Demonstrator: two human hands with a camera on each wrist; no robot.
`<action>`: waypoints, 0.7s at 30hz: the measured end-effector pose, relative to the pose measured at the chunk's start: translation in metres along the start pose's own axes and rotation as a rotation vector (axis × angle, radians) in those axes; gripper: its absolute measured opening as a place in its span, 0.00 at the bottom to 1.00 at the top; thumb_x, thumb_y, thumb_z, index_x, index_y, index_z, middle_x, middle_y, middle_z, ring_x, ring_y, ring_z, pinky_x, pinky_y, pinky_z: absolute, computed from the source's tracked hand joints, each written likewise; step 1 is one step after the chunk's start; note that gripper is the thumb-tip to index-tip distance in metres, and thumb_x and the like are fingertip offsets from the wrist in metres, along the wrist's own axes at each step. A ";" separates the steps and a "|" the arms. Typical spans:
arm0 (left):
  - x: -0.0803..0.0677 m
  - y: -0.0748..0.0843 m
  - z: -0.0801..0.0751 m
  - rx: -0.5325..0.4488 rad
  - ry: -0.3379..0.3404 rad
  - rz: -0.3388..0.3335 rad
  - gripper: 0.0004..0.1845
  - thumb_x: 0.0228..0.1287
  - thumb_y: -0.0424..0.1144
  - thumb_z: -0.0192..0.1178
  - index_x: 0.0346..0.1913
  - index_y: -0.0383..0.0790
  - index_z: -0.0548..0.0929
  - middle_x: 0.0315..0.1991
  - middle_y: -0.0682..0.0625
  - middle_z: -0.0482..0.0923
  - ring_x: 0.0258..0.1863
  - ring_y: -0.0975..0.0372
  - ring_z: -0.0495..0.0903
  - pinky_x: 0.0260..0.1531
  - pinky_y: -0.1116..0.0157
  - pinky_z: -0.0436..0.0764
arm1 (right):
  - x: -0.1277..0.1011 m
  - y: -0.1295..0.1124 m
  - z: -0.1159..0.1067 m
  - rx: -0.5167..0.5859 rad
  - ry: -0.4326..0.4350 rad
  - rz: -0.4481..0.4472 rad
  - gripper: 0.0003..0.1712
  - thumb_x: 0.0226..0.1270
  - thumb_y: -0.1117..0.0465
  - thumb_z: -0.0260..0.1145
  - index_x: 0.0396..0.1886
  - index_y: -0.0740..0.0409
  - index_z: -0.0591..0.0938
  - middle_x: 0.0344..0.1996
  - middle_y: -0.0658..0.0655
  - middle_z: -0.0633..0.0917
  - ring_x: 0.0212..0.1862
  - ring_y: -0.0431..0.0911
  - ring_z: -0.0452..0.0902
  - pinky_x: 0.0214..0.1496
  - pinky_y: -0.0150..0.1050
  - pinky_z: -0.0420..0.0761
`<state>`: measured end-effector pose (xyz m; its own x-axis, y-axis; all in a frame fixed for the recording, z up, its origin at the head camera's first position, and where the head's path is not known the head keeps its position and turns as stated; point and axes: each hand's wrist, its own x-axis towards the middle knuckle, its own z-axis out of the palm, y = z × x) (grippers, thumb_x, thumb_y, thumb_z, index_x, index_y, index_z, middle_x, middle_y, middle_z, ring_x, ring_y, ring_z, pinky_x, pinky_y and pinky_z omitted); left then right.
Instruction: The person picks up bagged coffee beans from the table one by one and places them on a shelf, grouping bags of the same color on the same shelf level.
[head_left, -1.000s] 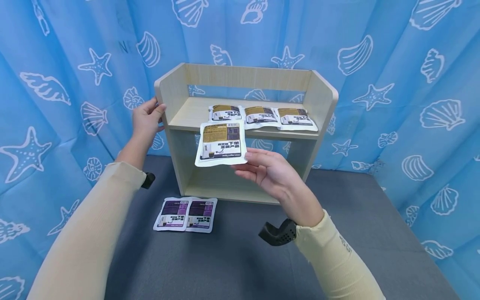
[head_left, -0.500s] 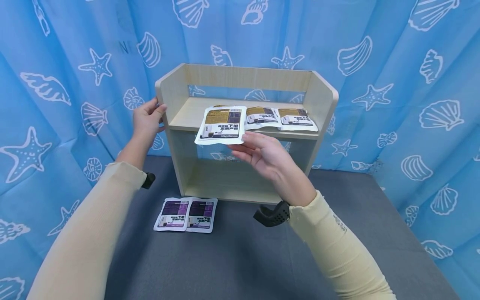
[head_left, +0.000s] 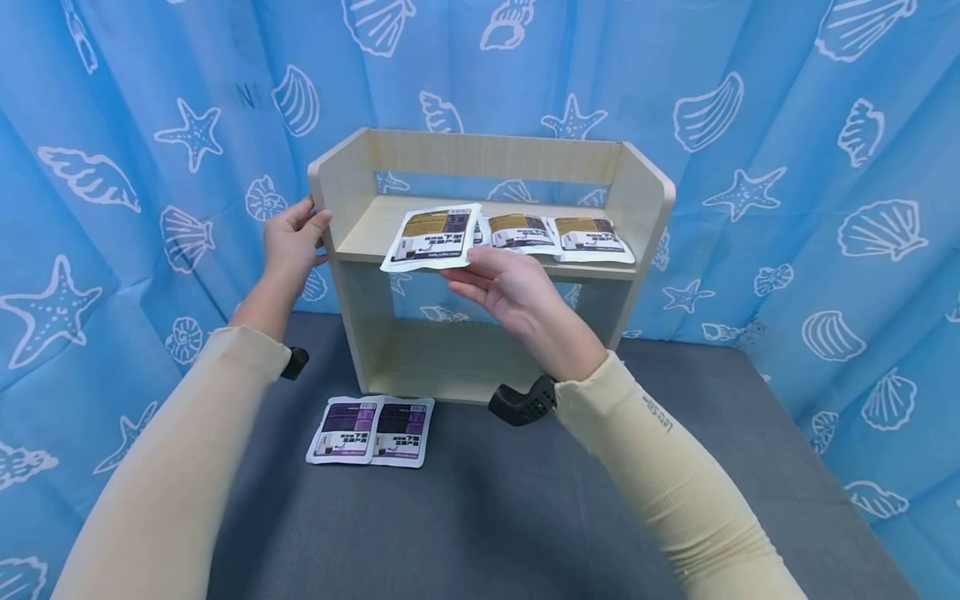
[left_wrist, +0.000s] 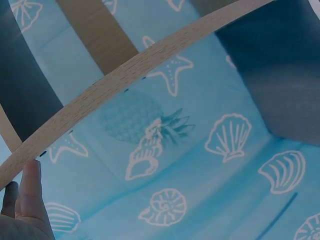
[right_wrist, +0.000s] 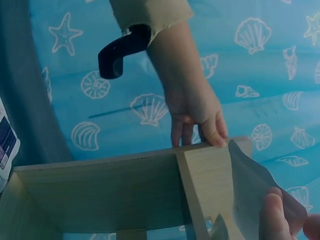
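Note:
My right hand (head_left: 510,287) pinches a flat white pouch (head_left: 431,237) with a gold and dark printed label by its lower right corner. The pouch is tilted over the front left of the upper board of a small wooden shelf (head_left: 480,154). Two matching gold-labelled pouches (head_left: 521,231) lie on that board to the right, while a third is mostly hidden behind the held one. At the shelf's left side panel, my left hand (head_left: 292,237) grips the front edge; the left wrist view shows fingers (left_wrist: 32,185) against this wood. In the right wrist view the held pouch (right_wrist: 252,187) appears edge-on, greyish.
Two purple-labelled pouches (head_left: 341,429) lie side by side, slightly overlapping, on the grey tabletop (head_left: 450,517) before the shelf's left foot. A blue curtain (head_left: 750,275) with white shells and starfish hangs behind and at both sides. The shelf's lower compartment (head_left: 465,350) lies below the held pouch.
My right hand has raised the pouch and carried it forward and slightly left, from before the shelf to over its upper board. My left hand has stayed at the side panel.

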<state>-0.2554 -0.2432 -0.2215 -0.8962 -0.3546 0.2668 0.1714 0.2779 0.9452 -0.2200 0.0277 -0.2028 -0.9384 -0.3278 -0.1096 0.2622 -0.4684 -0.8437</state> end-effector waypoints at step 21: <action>-0.002 0.001 -0.001 0.012 -0.008 0.019 0.28 0.72 0.51 0.52 0.72 0.53 0.65 0.68 0.46 0.68 0.62 0.52 0.74 0.55 0.52 0.77 | 0.043 -0.007 0.024 -0.008 0.114 0.010 0.19 0.71 0.73 0.56 0.61 0.70 0.74 0.49 0.70 0.82 0.28 0.49 0.83 0.30 0.33 0.84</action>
<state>-0.2535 -0.2433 -0.2210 -0.8959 -0.3420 0.2836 0.1839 0.2955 0.9375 -0.2567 -0.0028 -0.1888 -0.9554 -0.2365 -0.1769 0.2703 -0.4588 -0.8464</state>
